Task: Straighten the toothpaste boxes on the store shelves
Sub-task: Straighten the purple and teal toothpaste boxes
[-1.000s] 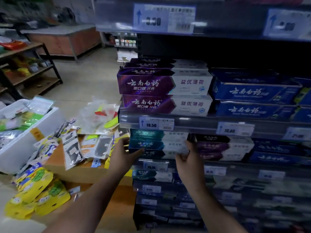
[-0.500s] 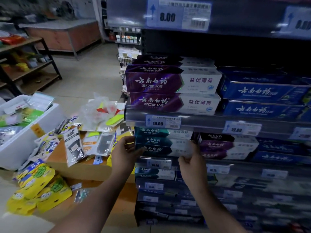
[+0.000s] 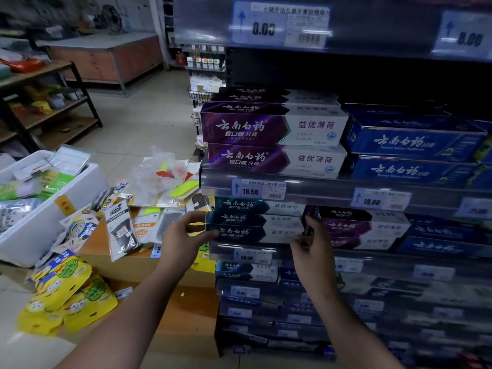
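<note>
Dim shop aisle with a tiled floor: a white bin (image 3: 40,209) of packets sits at 9 o'clock and the toothpaste shelves (image 3: 319,187) fill 3 o'clock. Over the last second the view has drawn closer. The left hand (image 3: 183,235) has kept its pinch on the left end of the teal toothpaste boxes (image 3: 247,222), just below centre toward 6 o'clock. The right hand (image 3: 311,251) has slid off their front face to their right end, a finger now in the gap beside the purple stack (image 3: 356,227) at their 3 o'clock. Both hands thus grasp the three-high pile endwise. Its lower two boxes jut slightly left of the top one, so squaring seems underway, not finished. Boxes read 云南白药 金口健 牙膏; the purple boxes (image 3: 271,129) at 12 o'clock add 益优薄荷, the top teal one 益优冰柠. Blue boxes (image 3: 412,142) at 2 o'clock also carry 云南白药. Tags read 18.50 (image 3: 258,189), 19.00 (image 3: 380,199) and, at the top, 8.00 (image 3: 279,25).
</note>
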A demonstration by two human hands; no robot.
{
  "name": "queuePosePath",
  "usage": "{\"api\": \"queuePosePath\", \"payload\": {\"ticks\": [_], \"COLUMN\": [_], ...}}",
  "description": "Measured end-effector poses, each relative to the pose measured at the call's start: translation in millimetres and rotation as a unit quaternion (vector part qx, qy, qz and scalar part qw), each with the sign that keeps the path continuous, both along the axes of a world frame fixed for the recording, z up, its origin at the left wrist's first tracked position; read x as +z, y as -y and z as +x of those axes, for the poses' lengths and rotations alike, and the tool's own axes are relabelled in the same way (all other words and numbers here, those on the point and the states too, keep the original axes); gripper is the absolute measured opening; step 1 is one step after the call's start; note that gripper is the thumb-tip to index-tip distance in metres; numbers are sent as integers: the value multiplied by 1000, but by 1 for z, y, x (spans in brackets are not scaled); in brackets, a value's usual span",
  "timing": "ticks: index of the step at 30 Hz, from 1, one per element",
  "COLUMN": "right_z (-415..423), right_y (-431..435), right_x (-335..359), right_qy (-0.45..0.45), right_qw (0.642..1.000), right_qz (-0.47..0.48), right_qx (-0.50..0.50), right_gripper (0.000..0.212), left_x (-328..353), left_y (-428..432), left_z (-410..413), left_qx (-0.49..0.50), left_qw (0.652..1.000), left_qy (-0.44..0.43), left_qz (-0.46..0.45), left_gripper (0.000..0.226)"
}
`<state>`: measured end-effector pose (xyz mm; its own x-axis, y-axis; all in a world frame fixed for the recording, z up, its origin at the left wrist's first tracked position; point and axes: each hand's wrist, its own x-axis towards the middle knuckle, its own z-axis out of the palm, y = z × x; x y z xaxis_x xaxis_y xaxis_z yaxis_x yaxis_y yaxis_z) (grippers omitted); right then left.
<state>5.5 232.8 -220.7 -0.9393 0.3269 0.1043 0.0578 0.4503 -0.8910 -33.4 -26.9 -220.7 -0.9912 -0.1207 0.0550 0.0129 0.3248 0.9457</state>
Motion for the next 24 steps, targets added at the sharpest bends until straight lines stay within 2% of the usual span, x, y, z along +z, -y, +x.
{"api": "queuePosePath", "payload": {"ticks": [6, 12, 14, 21, 24], "right_z": [4, 12, 14, 23, 25], "right_y": [1, -9, -13, -30, -36], "right_x": [6, 7, 7, 13, 17], "right_qy": [-10, -17, -23, -29, -38], "right_qw": [998, 973, 966, 973, 967], "right_qz": [-42, -216, -247, -230, -252], "right_qx": [53, 77, 71, 10, -7], "right_gripper": [41, 32, 33, 19, 18], "left_x": [2, 12, 13, 20, 19], "left_y": [31, 33, 30, 7, -2], "left_z": [12, 23, 23, 21, 20], "left_qx": [-22, -40, -52, -60, -60], "left_qw": [999, 997, 996, 994, 992], "left_qy": [13, -10, -7, -4, -1], "left_qz": [41, 67, 74, 89, 108], "left_gripper": [40, 39, 40, 26, 33]}}
